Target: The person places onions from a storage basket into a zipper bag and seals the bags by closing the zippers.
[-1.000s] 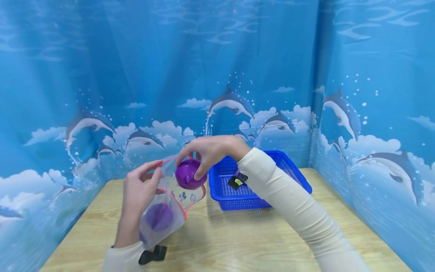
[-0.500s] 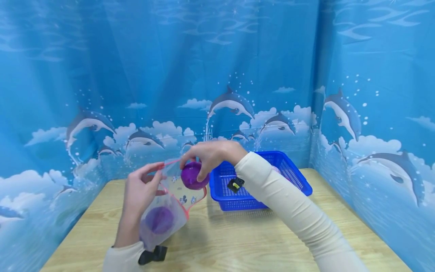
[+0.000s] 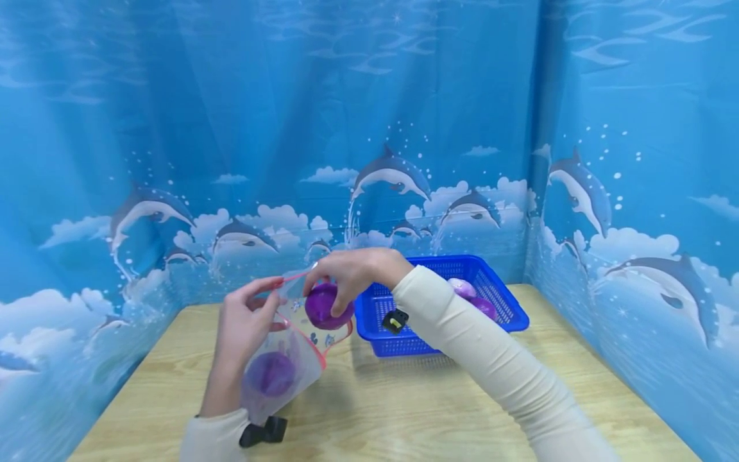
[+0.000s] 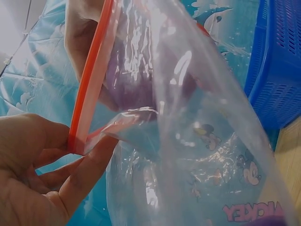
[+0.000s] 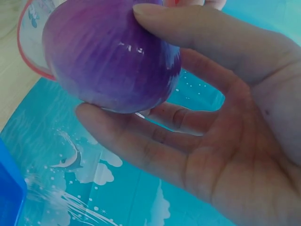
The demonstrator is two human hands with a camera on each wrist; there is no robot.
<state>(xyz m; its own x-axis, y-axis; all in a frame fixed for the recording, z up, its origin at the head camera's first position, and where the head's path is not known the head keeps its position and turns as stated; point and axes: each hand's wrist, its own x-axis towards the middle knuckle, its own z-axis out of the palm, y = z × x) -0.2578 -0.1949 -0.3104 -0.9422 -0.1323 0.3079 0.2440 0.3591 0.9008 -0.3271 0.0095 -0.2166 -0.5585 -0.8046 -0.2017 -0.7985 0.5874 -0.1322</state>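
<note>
My left hand (image 3: 242,324) pinches the red zip edge of a clear plastic bag (image 4: 216,165) printed with cartoon figures. The bag hangs tilted with its mouth spread. Low inside it lies one purple onion (image 3: 271,374), seen through the cloudy plastic. Between the thumb and fingers of my right hand (image 3: 360,273) is another purple onion (image 5: 113,56), glossy and streaked. That hand holds it at the bag's mouth; in the left wrist view it shows blurred behind the plastic.
A blue plastic basket (image 3: 404,348) stands on the wooden table (image 3: 392,410) right of the bag. Inside it are a pale purple-white onion (image 3: 462,288) and a purple one (image 3: 485,308), partly behind my right sleeve. A dolphin-print curtain (image 3: 277,160) surrounds the table.
My right hand has lowered slightly with the onion at the bag's mouth. The right forearm has shifted left and down, uncovering the onions in the basket. My left hand has moved slightly right.
</note>
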